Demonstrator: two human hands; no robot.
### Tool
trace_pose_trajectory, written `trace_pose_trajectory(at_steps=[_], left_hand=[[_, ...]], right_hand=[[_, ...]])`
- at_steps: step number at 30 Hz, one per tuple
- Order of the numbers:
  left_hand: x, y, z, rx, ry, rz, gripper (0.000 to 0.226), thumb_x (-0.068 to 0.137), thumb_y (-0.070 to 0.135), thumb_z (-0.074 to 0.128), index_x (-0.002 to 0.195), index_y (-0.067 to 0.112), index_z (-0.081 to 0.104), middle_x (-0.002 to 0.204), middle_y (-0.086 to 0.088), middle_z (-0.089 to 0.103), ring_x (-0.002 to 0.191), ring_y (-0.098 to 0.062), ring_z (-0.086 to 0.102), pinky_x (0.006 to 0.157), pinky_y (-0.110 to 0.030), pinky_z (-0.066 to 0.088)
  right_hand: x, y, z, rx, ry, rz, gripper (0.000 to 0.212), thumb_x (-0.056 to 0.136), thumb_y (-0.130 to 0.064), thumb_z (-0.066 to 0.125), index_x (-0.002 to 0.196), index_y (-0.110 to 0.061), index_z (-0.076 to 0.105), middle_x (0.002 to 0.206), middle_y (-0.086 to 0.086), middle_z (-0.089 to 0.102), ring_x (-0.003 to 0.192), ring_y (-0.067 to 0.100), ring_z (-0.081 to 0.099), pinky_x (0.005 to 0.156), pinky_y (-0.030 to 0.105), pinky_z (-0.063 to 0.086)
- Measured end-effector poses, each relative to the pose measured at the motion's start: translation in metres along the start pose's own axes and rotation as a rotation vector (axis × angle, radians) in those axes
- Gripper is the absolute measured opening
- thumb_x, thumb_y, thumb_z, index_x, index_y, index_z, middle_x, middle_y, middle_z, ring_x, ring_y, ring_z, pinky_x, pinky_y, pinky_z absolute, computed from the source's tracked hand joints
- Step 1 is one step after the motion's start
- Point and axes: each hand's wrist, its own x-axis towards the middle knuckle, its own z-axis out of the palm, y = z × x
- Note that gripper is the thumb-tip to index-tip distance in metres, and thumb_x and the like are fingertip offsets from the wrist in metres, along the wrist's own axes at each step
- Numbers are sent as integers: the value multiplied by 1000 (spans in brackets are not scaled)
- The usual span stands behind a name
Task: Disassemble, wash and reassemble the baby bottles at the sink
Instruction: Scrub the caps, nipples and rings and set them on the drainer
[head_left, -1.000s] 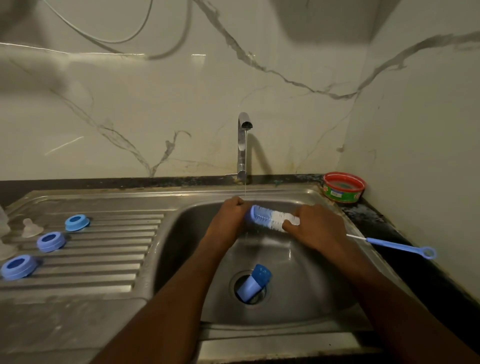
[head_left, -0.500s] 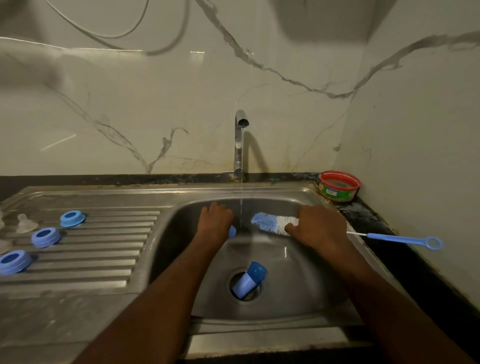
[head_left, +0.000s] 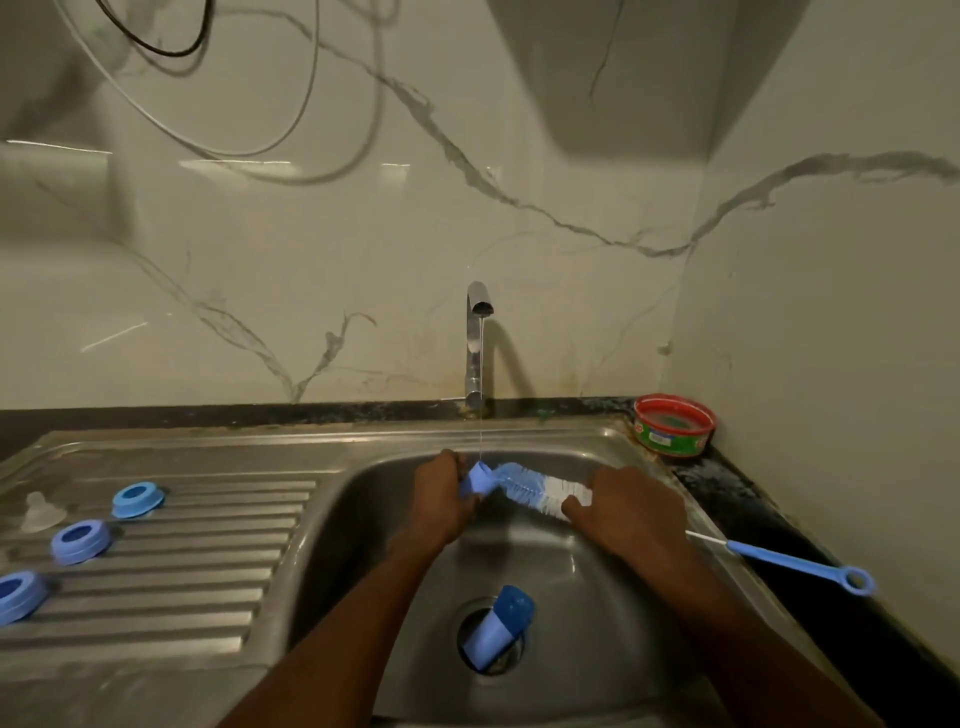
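Both hands (head_left: 449, 496) (head_left: 631, 512) curled around brush (head_left: 535, 488)

No text, brand, number or sign can be read anywhere; a printed label is carried on the green side of the round red-rimmed tub (head_left: 674, 425) set to the right of the chrome tap (head_left: 477, 343), but its marks are too small and blurred to be made out.
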Motion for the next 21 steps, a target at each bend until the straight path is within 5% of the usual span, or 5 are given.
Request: trace_pose_trajectory(at_steps=[2,5,11,21], left_hand=[[-2,1,-1,58,-60,30,22,102,23,60,114,5,65,105,-9,68,97,-19,65,92,-31,52],[-2,-3,2,53,-23,40,21,101,18,60,114,3,65,110,-12,69,102,-21,66,86,-22,47],[9,-5,14,-121,67,33,40,82,22,83,118,16,66,114,-1,70,99,-8,64,93,-29,54],[13,-20,4,-119,172,40,45,84,33,81,123,19,63,113,0,69,99,-10,63,92,-33,54]], right_hand=[[2,0,-2,32,63,27,42,92,-62,51,115,-29,66,106,-4,68,93,15,64,79,33,51],[6,1,-6,16,182,59,42,93,-63,48,110,-30,69,98,-7,68,87,13,62,75,31,50],[13,-1,21,2,-77,35,43,92,-52,59,125,-25,62,119,-2,65,105,15,62,90,31,48],[12,-6,21,-59,-168,-30,43,91,-52,59,123,-24,65,115,0,65,101,18,62,75,31,43]])
